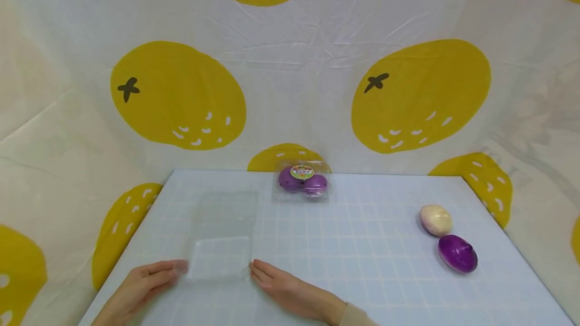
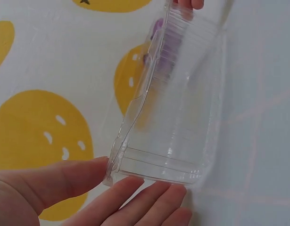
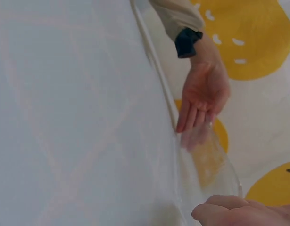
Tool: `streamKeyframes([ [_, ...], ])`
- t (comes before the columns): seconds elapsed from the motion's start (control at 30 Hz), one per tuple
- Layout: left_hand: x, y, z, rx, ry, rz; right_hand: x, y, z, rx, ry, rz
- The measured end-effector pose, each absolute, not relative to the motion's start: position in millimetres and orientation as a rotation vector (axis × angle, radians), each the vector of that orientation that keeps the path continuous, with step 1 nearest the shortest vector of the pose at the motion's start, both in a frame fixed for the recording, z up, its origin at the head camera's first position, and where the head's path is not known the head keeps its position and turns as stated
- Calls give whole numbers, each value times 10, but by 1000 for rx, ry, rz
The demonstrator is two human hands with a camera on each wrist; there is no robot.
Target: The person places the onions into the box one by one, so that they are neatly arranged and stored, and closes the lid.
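An empty clear plastic clamshell box [image 1: 219, 258] lies unfolded on the left half of the table, its lid [image 1: 226, 205] laid back toward the wall. My left hand [image 1: 147, 286] holds the near part's left side, thumb [image 2: 83, 174] at the rim and fingers [image 2: 159, 197] against the outer wall. On the opposite side my right hand [image 1: 290, 288] grips the edge with its fingertips. Part of that right-hand grip is hidden in the right wrist view, where the left hand [image 3: 206, 89] shows palm up across the box.
A closed clear box [image 1: 328, 185] with two purple round things and a fruit label stands at the table's back edge. To the right lie a cream-and-purple turnip-like thing [image 1: 436, 220] and a glossy purple oval one [image 1: 457, 254]. A fruit-patterned cloth [image 1: 299, 104] hangs behind the table.
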State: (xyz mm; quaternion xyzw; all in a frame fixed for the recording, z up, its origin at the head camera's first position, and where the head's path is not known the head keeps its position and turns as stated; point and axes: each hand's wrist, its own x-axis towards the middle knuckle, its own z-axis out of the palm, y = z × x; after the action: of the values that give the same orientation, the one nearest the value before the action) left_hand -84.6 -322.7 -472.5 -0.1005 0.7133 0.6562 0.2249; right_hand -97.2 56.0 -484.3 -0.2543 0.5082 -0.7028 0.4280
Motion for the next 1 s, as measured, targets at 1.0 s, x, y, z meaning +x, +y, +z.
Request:
streamKeyframes([
  [1.0,-656,-2553,-4723,-164,1949,1554,-868,1650,-4643,-708,1428,-1408],
])
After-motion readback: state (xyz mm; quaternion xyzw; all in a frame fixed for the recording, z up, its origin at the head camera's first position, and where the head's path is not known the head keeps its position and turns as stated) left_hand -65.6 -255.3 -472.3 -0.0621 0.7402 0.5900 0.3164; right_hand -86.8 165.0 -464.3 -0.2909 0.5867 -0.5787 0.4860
